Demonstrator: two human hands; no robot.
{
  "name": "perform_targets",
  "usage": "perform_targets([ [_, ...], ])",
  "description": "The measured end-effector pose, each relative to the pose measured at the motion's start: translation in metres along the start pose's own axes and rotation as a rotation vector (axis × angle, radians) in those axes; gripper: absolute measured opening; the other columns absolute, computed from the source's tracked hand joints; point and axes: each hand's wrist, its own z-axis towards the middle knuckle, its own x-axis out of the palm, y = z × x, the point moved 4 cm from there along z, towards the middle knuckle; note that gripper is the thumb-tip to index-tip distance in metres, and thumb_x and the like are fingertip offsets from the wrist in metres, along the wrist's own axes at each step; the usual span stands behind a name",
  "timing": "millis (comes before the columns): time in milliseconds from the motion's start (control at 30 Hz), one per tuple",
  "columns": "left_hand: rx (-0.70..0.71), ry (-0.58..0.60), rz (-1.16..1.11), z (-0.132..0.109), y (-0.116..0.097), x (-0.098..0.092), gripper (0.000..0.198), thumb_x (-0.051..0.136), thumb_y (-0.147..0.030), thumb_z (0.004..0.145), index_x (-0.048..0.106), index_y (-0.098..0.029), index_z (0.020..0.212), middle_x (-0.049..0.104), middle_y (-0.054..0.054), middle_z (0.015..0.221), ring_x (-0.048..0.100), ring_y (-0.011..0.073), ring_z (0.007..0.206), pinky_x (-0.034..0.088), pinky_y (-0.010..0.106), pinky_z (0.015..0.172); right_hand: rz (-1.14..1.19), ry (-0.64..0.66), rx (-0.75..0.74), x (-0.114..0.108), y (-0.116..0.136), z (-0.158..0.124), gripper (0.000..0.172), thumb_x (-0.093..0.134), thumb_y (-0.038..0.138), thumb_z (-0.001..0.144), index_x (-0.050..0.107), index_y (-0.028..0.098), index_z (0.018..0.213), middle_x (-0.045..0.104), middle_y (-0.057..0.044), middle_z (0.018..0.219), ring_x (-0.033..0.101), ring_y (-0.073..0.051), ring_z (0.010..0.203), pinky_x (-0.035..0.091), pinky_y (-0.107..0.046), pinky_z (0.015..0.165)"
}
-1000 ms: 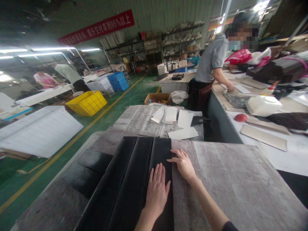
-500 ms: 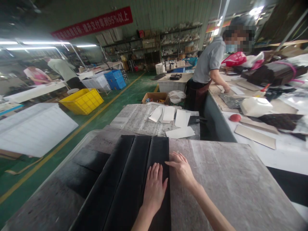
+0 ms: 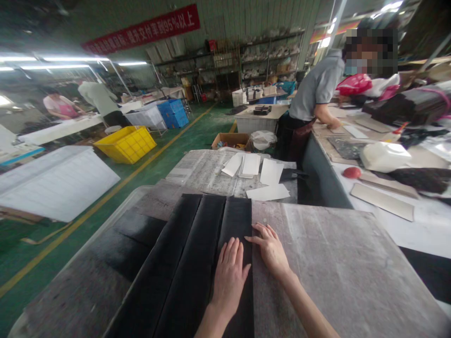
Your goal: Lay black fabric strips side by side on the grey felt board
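Three long black strips (image 3: 197, 244) lie side by side on a worn grey board (image 3: 327, 263). Their material might be leather or a similar sheet; I cannot tell which. My left hand (image 3: 229, 277) rests flat on the right-hand strip, its fingers stretched forward and the thumb out to the side. Just to the right, my right hand (image 3: 271, 251) is at that strip's right edge. Its thumb reaches across to the edge, while the other fingers are extended over the grey board, apart from the thumb. Neither hand grips anything visible.
Several white cards (image 3: 251, 165) lie on a second grey board ahead. A co-worker (image 3: 317, 89) leans over the right-hand table, which holds a white container (image 3: 385, 156) and a red round object (image 3: 352, 172). A yellow crate (image 3: 125, 144) and a white bin (image 3: 56, 183) stand left.
The view has shifted slightly, so the scene sits a little further right. Both hands keep nearly the same place on the right-hand strip, and the strips look unchanged.
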Motion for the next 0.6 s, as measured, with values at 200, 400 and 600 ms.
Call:
perform_targets([
  [200, 0.004, 0.042, 0.019, -0.029, -0.005, 0.008, 0.055, 0.053, -0.023, 0.091, 0.037, -0.014, 0.144, 0.042, 0.013, 0.149, 0.038, 0.0286, 0.138, 0.045, 0.048, 0.109, 0.013, -0.015, -0.008, 0.001, -0.002, 0.0, 0.047, 0.048, 0.008, 0.091, 0.064, 0.043, 0.119, 0.055, -0.001, 0.136, 0.043, -0.02, 0.133, 0.027, -0.047, 0.115],
  [400, 0.019, 0.037, 0.023, -0.036, -0.003, 0.014, 0.057, 0.048, -0.025, 0.094, 0.03, -0.016, 0.148, 0.035, 0.011, 0.154, 0.033, 0.028, 0.141, 0.042, 0.05, 0.11, 0.045, -0.065, -0.067, 0.001, -0.003, -0.001, 0.044, 0.045, 0.011, 0.093, 0.066, 0.041, 0.116, 0.051, -0.002, 0.139, 0.041, -0.022, 0.134, 0.031, -0.049, 0.113],
  [600, 0.025, 0.029, -0.008, -0.032, -0.002, 0.011, 0.057, 0.048, -0.024, 0.094, 0.03, -0.017, 0.147, 0.037, 0.012, 0.153, 0.035, 0.0287, 0.14, 0.044, 0.052, 0.109, 0.054, 0.007, -0.125, 0.001, 0.003, -0.002, 0.042, 0.045, 0.012, 0.094, 0.067, 0.042, 0.114, 0.054, -0.002, 0.136, 0.05, -0.02, 0.126, 0.031, -0.05, 0.113],
])
